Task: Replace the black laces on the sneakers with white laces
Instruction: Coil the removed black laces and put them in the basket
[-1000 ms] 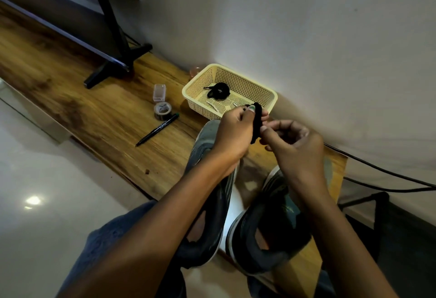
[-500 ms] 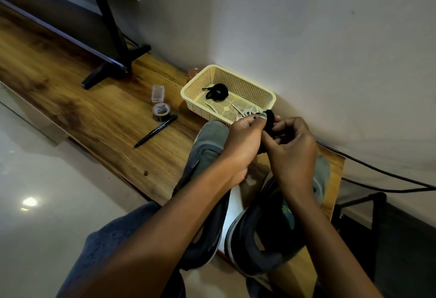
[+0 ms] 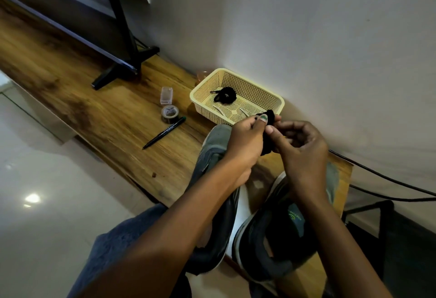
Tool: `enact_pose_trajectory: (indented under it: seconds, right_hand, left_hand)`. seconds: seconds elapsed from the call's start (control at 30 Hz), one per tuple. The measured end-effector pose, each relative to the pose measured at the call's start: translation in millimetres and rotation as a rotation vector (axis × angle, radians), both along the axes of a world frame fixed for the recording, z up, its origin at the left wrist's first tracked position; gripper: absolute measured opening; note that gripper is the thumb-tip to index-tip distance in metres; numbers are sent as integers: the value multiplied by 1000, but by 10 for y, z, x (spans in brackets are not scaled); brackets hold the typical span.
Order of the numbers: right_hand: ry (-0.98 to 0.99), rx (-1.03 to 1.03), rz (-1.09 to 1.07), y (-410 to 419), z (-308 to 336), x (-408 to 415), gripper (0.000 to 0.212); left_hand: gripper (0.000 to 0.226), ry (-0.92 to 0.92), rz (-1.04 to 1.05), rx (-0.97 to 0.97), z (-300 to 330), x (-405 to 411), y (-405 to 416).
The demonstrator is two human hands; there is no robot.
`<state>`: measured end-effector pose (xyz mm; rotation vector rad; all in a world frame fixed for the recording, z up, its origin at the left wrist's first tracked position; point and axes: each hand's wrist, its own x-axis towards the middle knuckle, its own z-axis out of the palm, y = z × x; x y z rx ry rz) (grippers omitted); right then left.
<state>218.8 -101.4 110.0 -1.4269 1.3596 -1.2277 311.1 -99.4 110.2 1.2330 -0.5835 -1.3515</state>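
Note:
Two grey sneakers, the left one (image 3: 215, 146) and the right one (image 3: 276, 234), lie side by side on the wooden table (image 3: 99, 118), heels toward me. Above their toes my left hand (image 3: 245, 142) and my right hand (image 3: 304, 154) meet, both pinching a bundled black lace (image 3: 269, 118) between the fingers. Most of that bundle is hidden by my fingers. A second coiled black lace (image 3: 225, 95) rests in the cream plastic basket (image 3: 276, 103) by the wall, beside pale lace tips (image 3: 245, 111).
A black pen (image 3: 164, 133), a tape roll (image 3: 169, 114) and a small clear box (image 3: 166, 95) lie left of the basket. A dark stand foot (image 3: 118, 71) sits farther back. Black cables (image 3: 387, 179) run along the wall at the right. The table's right edge is just past the right sneaker.
My hands have come closer together around the black lace, which is now bunched tighter and lower between my fingers. The sneakers have stayed in place.

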Motion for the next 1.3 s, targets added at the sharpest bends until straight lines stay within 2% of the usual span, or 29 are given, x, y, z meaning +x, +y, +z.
enact_pose_trajectory:
  seconds: [0.1,0.23,0.37,0.5,0.63,0.73,0.83,1.03,1.13,1.3]
  right_hand:
    - [19,27,14,-49,-8,-12,26]
    - [220,-41,28,-65,-33,19,22]
    - [316,-74,36,-80,-38,68,7]
    - [439,-189,19,-74,-57,101,19]
    - [532,-292,2,-136,-144,69,9]
    - [496,-279,-27,-255,-135,33,13]
    - [429,-205,0,-419,-76,87,9]
    - [140,66,94,-870,-70,451,4]
    - [37,175,130,-1089,-128,687,7]
    - [-61,408,204,-1325,-334,1052,10]
  left_hand:
    - [28,38,-21,42,27,24,10]
    - [23,35,-24,99,29,33,3]
    - [18,-66,-37,111,95,30,23]
    - [28,-203,-79,81,162,84,57]
    - [26,-275,-39,65,120,125,62]
    - [31,-205,64,67,177,225,62]
    - [28,-41,200,92,191,364,32]
    - [27,310,440,314,202,550,-45]
    - [31,381,506,356,218,599,-55]
    - [27,390,579,364,226,636,-83]
